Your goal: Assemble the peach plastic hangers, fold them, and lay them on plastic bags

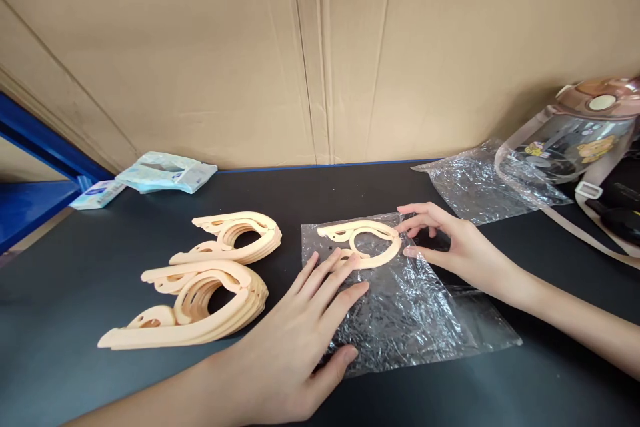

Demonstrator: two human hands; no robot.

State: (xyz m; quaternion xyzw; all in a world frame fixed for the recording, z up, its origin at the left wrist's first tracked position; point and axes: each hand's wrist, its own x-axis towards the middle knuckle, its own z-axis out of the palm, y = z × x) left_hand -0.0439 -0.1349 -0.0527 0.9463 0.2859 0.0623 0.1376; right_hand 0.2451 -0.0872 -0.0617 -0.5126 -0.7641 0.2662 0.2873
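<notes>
A beige folding hanger (386,257) lies folded on a clear plastic bag (395,320); whether it is inside the bag or on top, I cannot tell. My left hand (305,340) rests with fingers spread, its fingertips over the hanger's lower arm and the bag's left side. At the hanger's rounded right end is my right hand (450,240), thumb and fingers apart around the bag's edge, gripping nothing visible. To the left, two stacks of the same folded hangers stand on the table: a front stack (220,320) and a smaller back stack (250,250).
A black table (310,190) meets a cardboard wall (225,60). Tissue packs (170,170) lie at the back left beside a blue frame (45,140). Another clear plastic bag (465,180) and a strapped water bottle (575,140) are at the back right.
</notes>
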